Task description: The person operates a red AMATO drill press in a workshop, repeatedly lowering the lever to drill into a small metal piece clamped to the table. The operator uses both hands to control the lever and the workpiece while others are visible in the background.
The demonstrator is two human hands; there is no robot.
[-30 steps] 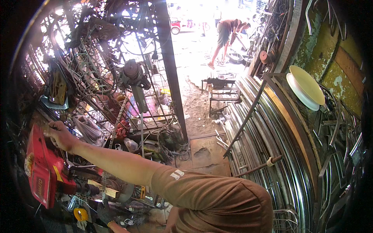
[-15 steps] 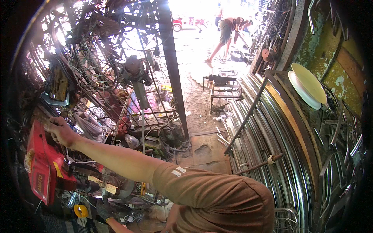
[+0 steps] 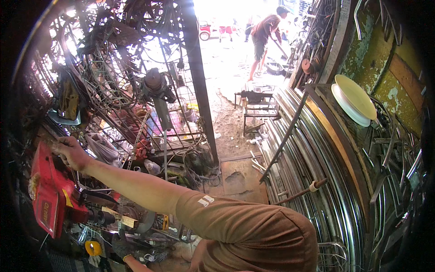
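A red machine that looks like a drill press (image 3: 52,199) is at the left, with a dark chuck-like part pointing right. My right arm, in a brown sleeve, reaches across to it. My right hand (image 3: 70,153) is closed beside the upper edge of the red housing; what its fingers hold is hidden. Low in the picture, my left hand (image 3: 120,246) wears a dark glove with a yellow cuff and rests near the metal parts under the chuck. Its fingers are too dark to make out. A pale tag or strip (image 3: 121,218) lies between chuck and metalwork. A yellow round object (image 3: 93,248) sits beside the glove.
Long shiny metal tubes (image 3: 312,167) are stacked at the right, under a cream-and-white spool (image 3: 355,100). A metal grid (image 3: 181,99) hung with wires stands at the left. A small metal stand (image 3: 259,106) is on the floor; another person (image 3: 265,38) stands outside.
The person outside has straightened up and shifted, holding a long tool. My view has moved slightly; my right hand stays by the red housing.
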